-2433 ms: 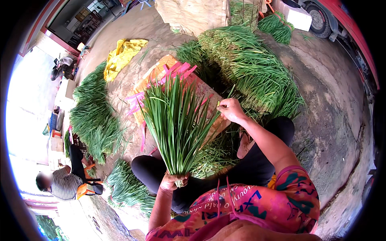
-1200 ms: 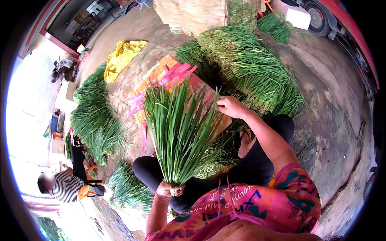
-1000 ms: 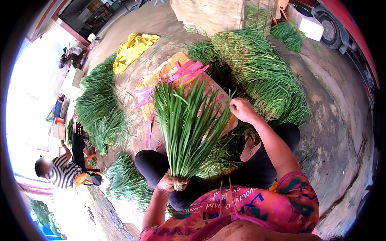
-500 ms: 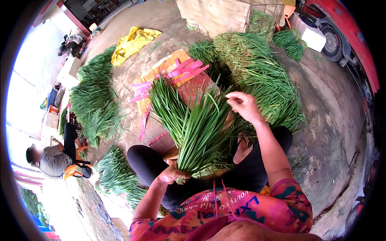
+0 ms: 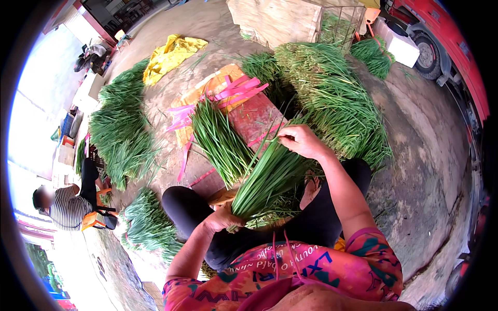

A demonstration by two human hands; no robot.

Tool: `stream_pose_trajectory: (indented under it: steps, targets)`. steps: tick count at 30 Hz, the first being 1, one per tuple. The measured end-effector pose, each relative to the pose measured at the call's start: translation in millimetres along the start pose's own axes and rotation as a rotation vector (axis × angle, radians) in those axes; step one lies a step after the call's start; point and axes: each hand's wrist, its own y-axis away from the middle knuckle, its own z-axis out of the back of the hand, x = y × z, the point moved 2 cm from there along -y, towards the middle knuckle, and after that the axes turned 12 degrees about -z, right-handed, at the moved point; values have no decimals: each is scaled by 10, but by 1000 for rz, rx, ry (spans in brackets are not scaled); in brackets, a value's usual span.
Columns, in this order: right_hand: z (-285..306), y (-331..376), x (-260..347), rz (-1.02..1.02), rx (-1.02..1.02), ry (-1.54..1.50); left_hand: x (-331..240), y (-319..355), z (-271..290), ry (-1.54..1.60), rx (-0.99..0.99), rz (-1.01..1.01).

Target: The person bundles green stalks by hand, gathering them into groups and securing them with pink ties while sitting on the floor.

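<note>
My left hand (image 5: 222,217) is closed round the base of a bunch of green chives (image 5: 270,173) above my lap. At the leaf ends of this bunch, my right hand (image 5: 300,140) pinches a few blades between thumb and fingers. Another batch of chives (image 5: 220,142) lies on a low red board (image 5: 258,116) just beyond, left of the held bunch. Pink strips (image 5: 239,91) lie across the far end of the board, over an orange sheet (image 5: 215,82).
Large heaps of chives lie at the right (image 5: 337,98) and left (image 5: 122,119), with a smaller pile (image 5: 150,223) by my left knee. A seated person (image 5: 67,205) is at far left. A yellow cloth (image 5: 174,54), a wooden crate (image 5: 275,20) and a red vehicle (image 5: 456,46) stand farther off.
The held bunch has tilted right and lower, away from the chives on the board, uncovering more of the board. My right hand has moved left and down and now pinches blade tips.
</note>
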Motion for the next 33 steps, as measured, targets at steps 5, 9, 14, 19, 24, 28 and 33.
stream_pose_trajectory:
  steps: [5,9,14,19,24,28,33]
  targets:
    - [120,130,-22,-36,-314,89,-369,7,106,-284,-124,-67]
    - [218,194,35,-149,-503,292,-684,42,193,-1232,-407,-424]
    - [573,305,-187,-274,-233,-617,-770,201,377,-1555,-663,-376]
    - [588,497,-274,-641,137,-616,-490,325,700,-1716,-823,-389]
    - [397,493,-644,-892,2,727,-332,451,811,-1786,-808,-380]
    - [468,300,-391,-513,-247,52,-223,515,825,-1784,-794,-470]
    - [122,42,-298,-212,-270,24,-165,511,814,-1801,-775,-524]
